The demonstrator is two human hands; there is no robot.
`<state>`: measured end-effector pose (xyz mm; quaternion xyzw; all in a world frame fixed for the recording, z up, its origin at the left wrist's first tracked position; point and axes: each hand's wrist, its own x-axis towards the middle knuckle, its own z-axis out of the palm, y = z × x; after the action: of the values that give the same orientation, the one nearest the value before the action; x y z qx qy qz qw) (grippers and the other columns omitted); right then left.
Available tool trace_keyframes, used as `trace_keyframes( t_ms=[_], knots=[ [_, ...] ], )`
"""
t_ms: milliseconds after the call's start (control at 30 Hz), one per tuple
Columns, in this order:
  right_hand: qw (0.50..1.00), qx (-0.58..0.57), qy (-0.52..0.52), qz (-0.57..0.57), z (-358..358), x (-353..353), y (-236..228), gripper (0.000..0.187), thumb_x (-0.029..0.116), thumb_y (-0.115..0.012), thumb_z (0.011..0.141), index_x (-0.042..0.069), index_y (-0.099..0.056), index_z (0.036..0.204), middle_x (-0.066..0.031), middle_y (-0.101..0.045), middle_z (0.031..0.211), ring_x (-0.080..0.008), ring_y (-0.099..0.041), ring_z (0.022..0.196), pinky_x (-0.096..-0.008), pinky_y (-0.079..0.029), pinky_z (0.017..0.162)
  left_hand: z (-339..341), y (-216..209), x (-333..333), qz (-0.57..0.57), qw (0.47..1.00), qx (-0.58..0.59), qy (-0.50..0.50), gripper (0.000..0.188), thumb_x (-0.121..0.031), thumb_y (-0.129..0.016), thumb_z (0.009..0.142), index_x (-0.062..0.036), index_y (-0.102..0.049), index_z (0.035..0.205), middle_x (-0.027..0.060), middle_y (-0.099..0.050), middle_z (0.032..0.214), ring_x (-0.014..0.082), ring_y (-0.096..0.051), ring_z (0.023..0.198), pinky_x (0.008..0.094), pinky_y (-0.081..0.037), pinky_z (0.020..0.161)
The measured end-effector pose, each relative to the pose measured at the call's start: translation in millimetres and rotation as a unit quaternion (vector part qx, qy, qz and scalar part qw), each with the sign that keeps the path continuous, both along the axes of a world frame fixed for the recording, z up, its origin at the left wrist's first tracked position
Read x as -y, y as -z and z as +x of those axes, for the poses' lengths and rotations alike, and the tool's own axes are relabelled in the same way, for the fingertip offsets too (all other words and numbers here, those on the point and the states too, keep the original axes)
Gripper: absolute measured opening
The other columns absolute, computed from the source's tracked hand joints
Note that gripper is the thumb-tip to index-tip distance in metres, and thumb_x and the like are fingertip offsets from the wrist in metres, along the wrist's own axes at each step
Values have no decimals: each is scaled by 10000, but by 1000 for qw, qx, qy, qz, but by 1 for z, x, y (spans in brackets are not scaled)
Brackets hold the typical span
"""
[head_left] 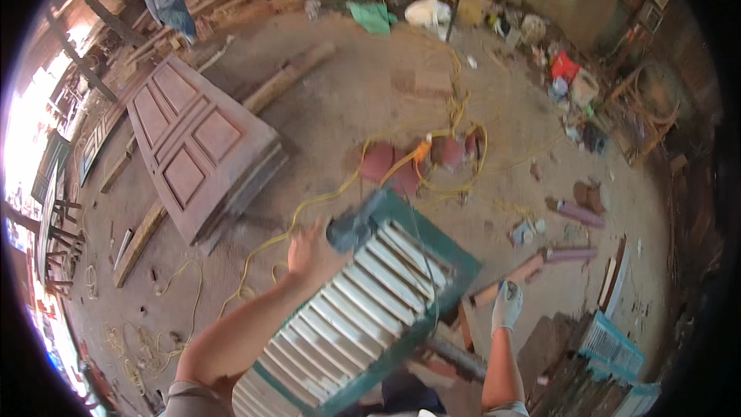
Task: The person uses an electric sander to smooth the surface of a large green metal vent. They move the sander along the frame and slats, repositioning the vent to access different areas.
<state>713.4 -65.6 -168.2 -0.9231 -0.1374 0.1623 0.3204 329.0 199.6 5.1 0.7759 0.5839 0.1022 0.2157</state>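
Observation:
A louvered shutter with white slats and a dark green frame lies slanted in front of me. A dark, blurred object, perhaps a power tool, rests at its far left corner. A thin dark cord crosses the slats. My left hand is bare, its fingers stretched out at the shutter's left edge, close to the dark object. To the shutter's right, my right hand wears a pale glove and looks closed, with a small dark patch at its fingers; what it holds, if anything, I cannot make out.
A brown panelled door lies raised on wooden beams at left. Yellow cord and reddish sheets litter the floor. Wood pieces lie right. Another person stands far left. Rubbish bags lie far right.

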Motion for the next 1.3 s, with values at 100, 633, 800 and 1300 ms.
trace_keyframes(
  t_ms=[100,633,800,1300],
  knots=[
    [992,-117,-36,-44,-38,112,28,554,486,-627,1085,30,-725,1385,-223,-674,1477,-405,-606,1400,-511,-457,1182,26,22,-12,41,999,-14,-28,869,-465,-870,794,-69,-585,1514,266,-761,1263,460,-742,1168,550,-592,1041],
    [939,4,-211,-271,-118,125,52,558,580,-516,1105,119,-830,1099,-175,-797,1141,-375,-755,1079,-503,-580,928,-12,4,10,3,997,-70,-44,847,-431,-935,771,-78,-624,1476,243,-755,1332,425,-726,1244,509,-557,1082],
    [937,18,-211,-279,-116,133,66,537,574,-541,1096,122,-832,1098,-168,-802,1131,-367,-759,1078,-489,-586,930,12,10,2,11,998,-61,-18,819,-419,-932,777,-64,-634,1453,236,-772,1282,430,-732,1223,512,-566,1063],
    [936,8,-223,-272,-114,127,61,569,591,-536,1095,97,-818,1115,-180,-798,1153,-388,-763,1061,-511,-595,909,-4,2,28,23,992,-118,-28,805,-455,-913,801,-77,-614,1445,215,-790,1243,437,-745,1189,528,-564,1068]
  ],
)
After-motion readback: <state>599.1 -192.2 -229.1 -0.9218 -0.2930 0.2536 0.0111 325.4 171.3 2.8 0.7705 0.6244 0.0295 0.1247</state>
